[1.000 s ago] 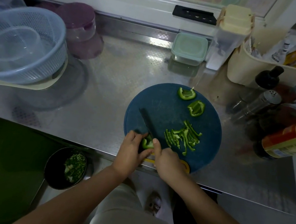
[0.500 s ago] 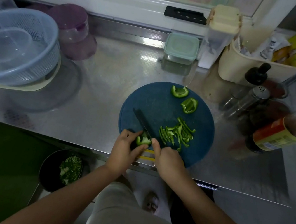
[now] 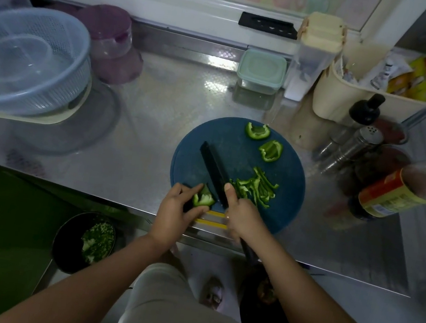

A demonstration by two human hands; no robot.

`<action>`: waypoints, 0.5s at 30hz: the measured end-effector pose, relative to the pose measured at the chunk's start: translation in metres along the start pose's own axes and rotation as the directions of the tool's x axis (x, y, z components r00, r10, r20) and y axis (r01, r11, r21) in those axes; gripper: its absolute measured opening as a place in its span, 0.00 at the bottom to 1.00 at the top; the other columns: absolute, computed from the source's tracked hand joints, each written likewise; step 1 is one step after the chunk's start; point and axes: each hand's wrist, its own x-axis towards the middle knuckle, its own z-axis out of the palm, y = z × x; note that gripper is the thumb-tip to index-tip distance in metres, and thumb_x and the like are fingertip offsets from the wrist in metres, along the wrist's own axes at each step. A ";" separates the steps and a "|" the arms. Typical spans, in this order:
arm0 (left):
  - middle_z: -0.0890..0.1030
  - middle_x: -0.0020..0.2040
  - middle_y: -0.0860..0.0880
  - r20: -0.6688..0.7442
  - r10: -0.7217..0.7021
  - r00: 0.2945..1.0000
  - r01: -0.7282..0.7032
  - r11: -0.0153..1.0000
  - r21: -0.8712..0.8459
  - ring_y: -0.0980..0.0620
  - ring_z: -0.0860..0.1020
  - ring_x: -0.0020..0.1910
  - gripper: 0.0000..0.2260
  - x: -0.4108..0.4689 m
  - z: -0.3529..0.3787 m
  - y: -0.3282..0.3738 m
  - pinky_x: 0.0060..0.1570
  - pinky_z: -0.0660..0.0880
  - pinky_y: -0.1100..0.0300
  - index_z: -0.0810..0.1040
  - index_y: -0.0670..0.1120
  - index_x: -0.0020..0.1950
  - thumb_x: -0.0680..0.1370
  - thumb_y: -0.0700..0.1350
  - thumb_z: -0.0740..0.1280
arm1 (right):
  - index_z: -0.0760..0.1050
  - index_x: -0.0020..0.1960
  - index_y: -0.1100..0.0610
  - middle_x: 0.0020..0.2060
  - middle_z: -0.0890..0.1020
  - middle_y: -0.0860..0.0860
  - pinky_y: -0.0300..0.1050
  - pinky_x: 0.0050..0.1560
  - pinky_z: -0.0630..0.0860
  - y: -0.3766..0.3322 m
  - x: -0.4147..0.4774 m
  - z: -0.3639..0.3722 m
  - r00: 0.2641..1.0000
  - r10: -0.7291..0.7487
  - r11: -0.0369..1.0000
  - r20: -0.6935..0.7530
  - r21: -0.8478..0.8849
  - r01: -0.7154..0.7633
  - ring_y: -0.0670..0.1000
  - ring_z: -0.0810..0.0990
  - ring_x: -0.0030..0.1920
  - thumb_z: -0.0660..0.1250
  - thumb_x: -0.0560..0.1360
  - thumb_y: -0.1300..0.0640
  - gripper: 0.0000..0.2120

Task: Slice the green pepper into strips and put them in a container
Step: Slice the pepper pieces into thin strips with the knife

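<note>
A round dark blue cutting board lies on the steel counter. My left hand pins a green pepper piece at the board's near edge. My right hand grips a black knife, index finger along the blade, which lies just right of that piece. A pile of pepper strips sits right of the knife. Two larger pepper pieces, one and another, rest at the board's far side. A small lidded green container stands at the back.
A blue colander with a clear bowl inside sits at the left, purple jars behind it. Bottles and a shaker crowd the right, beside a cream caddy. Below the counter edge, a dark bowl holds chopped greens.
The view has shifted slightly. The knife blade stays beside the held pepper piece, and both hands remain at the board's near edge.
</note>
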 end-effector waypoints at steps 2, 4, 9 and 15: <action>0.71 0.47 0.49 -0.007 -0.008 1.000 0.008 1.000 -0.020 0.54 0.72 0.47 0.24 0.001 0.001 0.002 0.53 0.70 0.70 0.72 0.45 0.68 0.72 0.44 0.72 | 0.63 0.27 0.56 0.24 0.67 0.53 0.46 0.33 0.65 0.008 0.000 -0.010 0.999 0.033 0.997 -0.009 0.070 -0.032 0.53 0.68 0.26 0.47 0.77 0.34 0.32; 0.70 0.46 0.50 -0.022 0.017 1.000 -0.017 1.000 -0.002 0.56 0.71 0.47 0.24 0.005 0.004 0.006 0.51 0.65 0.77 0.72 0.45 0.68 0.72 0.43 0.72 | 0.64 0.27 0.57 0.20 0.67 0.51 0.43 0.28 0.65 0.014 -0.004 -0.020 0.998 0.060 0.984 0.015 0.167 -0.062 0.51 0.67 0.21 0.49 0.77 0.34 0.31; 0.69 0.46 0.50 -0.034 0.066 0.997 -0.063 0.995 0.079 0.56 0.69 0.45 0.24 0.025 0.013 0.014 0.49 0.61 0.74 0.72 0.43 0.68 0.72 0.43 0.72 | 0.64 0.29 0.58 0.16 0.64 0.46 0.35 0.17 0.60 0.013 -0.016 -0.025 0.993 0.068 0.929 0.092 0.357 -0.097 0.45 0.63 0.15 0.52 0.78 0.36 0.29; 0.68 0.45 0.50 -0.034 0.089 0.995 -0.084 0.989 0.120 0.54 0.70 0.44 0.25 0.026 0.015 0.010 0.48 0.61 0.74 0.72 0.41 0.67 0.72 0.42 0.73 | 0.63 0.29 0.56 0.20 0.64 0.49 0.38 0.21 0.59 0.013 -0.019 -0.017 0.996 0.017 0.949 0.092 0.312 -0.045 0.46 0.62 0.18 0.50 0.77 0.34 0.29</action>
